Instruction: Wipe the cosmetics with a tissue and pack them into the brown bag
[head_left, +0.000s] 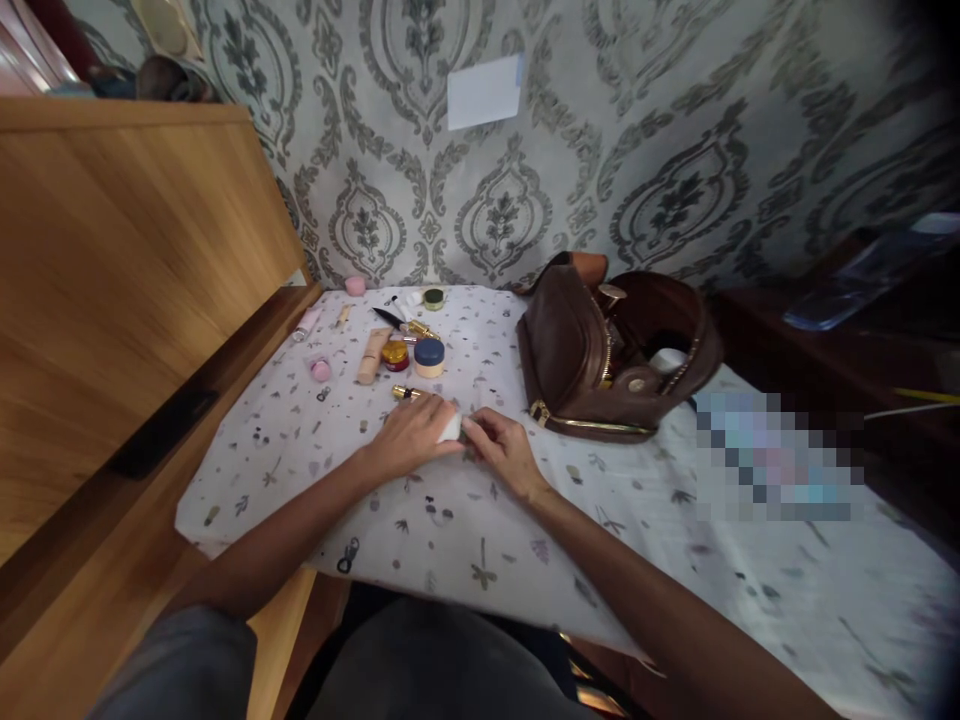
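Observation:
My left hand [412, 435] is closed around a small white object [451, 428], whose kind I cannot make out, as fingers cover most of it. Against its right end, the fingertips of my right hand [501, 450] are pinched together. Just beyond my left hand lies a gold lipstick-like tube [406, 393]. Farther back stand a jar with a dark blue lid [429, 357] and a red jar with a gold lid [394, 355]. A beige squeeze tube [373, 357] lies beside them.
An open brown leather bag [577, 350] sits right of my hands, with a white item [667, 361] inside. Several small cosmetics, including a pink jar [355, 286], lie at the back of the patterned tablecloth [480, 545]. A wooden cabinet [135, 280] borders the left side.

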